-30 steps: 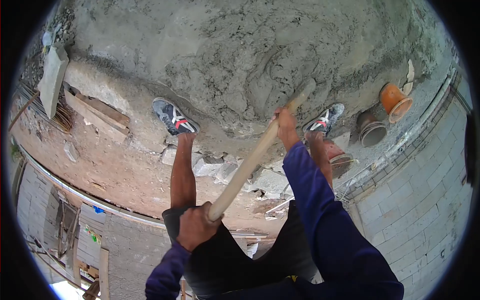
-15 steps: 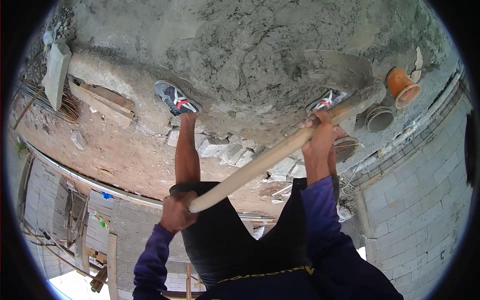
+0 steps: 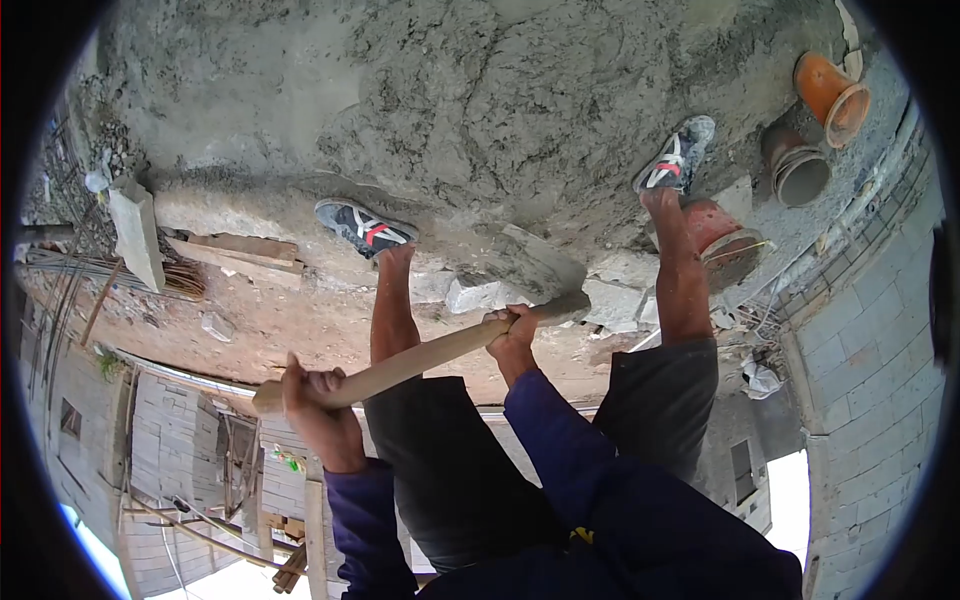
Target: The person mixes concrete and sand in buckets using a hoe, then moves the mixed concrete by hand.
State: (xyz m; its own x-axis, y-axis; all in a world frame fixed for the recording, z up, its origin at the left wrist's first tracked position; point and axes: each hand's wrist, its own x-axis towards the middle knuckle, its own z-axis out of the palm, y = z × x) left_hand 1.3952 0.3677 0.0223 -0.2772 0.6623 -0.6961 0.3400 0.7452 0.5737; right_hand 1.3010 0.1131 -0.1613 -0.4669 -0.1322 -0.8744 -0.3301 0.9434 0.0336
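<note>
A hoe with a thick pale wooden handle (image 3: 425, 357) slants across the front of my legs. My left hand (image 3: 328, 408) is closed round the handle near its butt end, the thumb sticking up. Further along, my right hand (image 3: 513, 338) grips it close to the mortar-stained head end. The cement-coated hoe blade (image 3: 540, 262) hangs between my feet, overlapping the mortar's near edge and the broken stones in this view. Beyond it spreads a heap of wet grey mortar (image 3: 510, 110). My shoes (image 3: 368, 228) stand apart at the mortar's near side.
On the right lie an orange pot-like pipe piece (image 3: 832, 95), a grey-coated one (image 3: 800, 170) and a reddish bucket-like container (image 3: 725, 245). Broken stones (image 3: 485, 293) line the edge behind my feet. A concrete slab (image 3: 136, 235) and wooden boards (image 3: 240, 255) lie on the left.
The hoe has swung from the right side of the mortar back toward my legs, its blade now between my feet. Both hands have shifted left with the handle, and its butt end is higher.
</note>
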